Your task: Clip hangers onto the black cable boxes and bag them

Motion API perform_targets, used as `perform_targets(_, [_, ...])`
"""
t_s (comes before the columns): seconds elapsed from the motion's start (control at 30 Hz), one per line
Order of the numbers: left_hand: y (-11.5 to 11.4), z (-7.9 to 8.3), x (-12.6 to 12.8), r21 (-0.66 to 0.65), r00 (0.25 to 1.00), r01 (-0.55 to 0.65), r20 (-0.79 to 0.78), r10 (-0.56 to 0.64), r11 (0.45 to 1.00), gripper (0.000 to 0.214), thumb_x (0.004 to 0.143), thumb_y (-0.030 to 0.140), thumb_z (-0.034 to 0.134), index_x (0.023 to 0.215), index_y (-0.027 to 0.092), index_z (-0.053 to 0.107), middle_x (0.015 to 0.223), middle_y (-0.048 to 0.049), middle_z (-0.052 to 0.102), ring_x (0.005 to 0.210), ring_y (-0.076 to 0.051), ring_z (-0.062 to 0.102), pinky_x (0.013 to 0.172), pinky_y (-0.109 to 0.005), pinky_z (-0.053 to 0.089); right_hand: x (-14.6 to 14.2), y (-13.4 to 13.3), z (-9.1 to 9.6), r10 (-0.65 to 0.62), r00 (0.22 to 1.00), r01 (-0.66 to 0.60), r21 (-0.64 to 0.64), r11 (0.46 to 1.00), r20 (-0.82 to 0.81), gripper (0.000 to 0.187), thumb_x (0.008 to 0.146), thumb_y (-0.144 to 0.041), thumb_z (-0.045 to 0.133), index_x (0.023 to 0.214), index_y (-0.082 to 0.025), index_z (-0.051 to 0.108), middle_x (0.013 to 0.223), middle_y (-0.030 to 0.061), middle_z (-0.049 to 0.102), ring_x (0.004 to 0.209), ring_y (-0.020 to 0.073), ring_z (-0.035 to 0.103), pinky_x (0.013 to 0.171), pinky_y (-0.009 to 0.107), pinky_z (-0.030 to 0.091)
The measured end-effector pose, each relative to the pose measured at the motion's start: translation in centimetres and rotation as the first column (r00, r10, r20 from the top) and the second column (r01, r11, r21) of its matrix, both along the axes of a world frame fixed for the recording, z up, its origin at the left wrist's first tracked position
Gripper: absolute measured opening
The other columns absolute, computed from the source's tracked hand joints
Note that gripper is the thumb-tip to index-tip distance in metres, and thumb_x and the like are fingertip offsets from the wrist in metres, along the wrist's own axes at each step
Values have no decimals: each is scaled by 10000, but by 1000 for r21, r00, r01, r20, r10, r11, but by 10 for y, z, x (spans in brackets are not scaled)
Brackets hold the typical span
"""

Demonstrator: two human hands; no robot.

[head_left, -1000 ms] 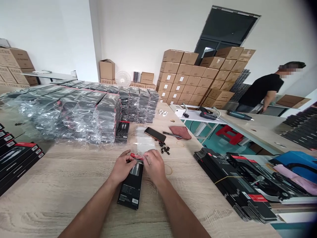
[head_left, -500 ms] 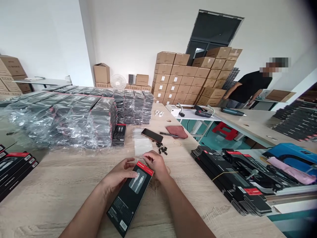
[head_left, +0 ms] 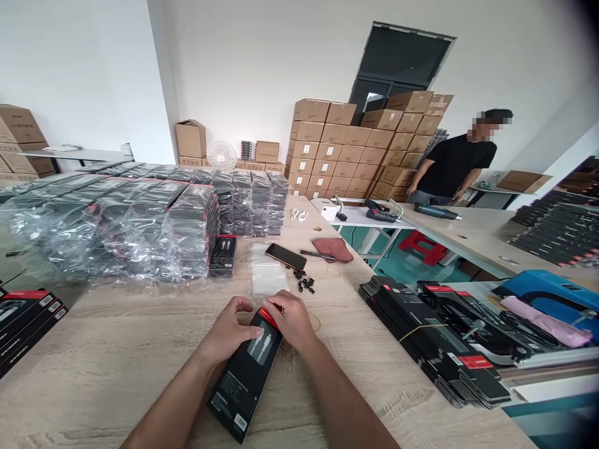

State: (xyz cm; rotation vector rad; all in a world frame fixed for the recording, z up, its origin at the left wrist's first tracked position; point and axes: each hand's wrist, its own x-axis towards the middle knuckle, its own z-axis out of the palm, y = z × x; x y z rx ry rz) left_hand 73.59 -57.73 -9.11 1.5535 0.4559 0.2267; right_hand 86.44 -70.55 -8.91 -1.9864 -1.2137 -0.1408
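A black retail box with a red top edge and a white cable pictured on its front (head_left: pixel 246 377) lies slanted on the wooden table (head_left: pixel 116 368). My left hand (head_left: pixel 229 330) holds its left side near the top, and my right hand (head_left: pixel 291 321) grips the red end. Just beyond them lie a clear plastic bag (head_left: pixel 267 271), a smartphone (head_left: pixel 285 256) and a scatter of small black parts (head_left: pixel 304 282). A similar black box (head_left: pixel 223 255) stands by the wrapped stacks.
Shrink-wrapped stacks of black boxes (head_left: pixel 140 218) fill the far left of the table, and loose stacks (head_left: pixel 430 330) lie to the right. Cardboard cartons (head_left: pixel 337 146) rise behind. A co-worker (head_left: pixel 453 165) stands at the far right table, near a heat gun (head_left: pixel 437 212).
The black box has swung from a stronger slant toward a more upright line, and my hands have closed in around its top end. The co-worker appears further left and more upright.
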Motion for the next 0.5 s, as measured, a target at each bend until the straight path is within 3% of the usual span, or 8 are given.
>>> perform_targets(0.17, [3, -3, 4, 16, 998, -31, 63, 29, 999, 538, 632, 234, 724, 1121, 161, 511, 1139, -114, 612, 903, -217, 646, 801, -337, 484, -3, 2, -1, -27, 998, 26, 4, 1000, 60, 194, 874, -202, 508, 821, -226, 693, 760, 25, 633, 725, 144, 592, 663, 239, 435])
perform_targets(0.33, [4, -3, 4, 95, 998, 13, 66, -19, 995, 449, 727, 272, 635, 1155, 143, 597, 1075, -105, 679, 906, -223, 654, 795, -333, 498, -1, 2, -5, -51, 989, 52, -5, 999, 142, 259, 821, -87, 465, 896, -219, 674, 844, 37, 615, 794, 152, 591, 735, 245, 450])
perform_targets(0.4, [4, -3, 4, 133, 999, 2, 50, -9, 991, 421, 748, 272, 606, 1151, 150, 623, 1058, -89, 695, 879, -217, 661, 775, -325, 505, 2, 2, -6, -135, 975, 142, -27, 990, 178, 259, 783, -73, 482, 908, -210, 663, 885, 47, 615, 826, 162, 589, 754, 253, 445])
perform_targets(0.5, [3, -1, 4, 171, 998, -34, 50, 25, 985, 380, 765, 250, 575, 1128, 163, 648, 987, -55, 720, 825, -197, 667, 739, -300, 511, 6, 1, -6, -313, 937, 331, -104, 938, 153, 136, 761, -134, 542, 814, -203, 646, 812, 36, 631, 733, 165, 587, 662, 251, 427])
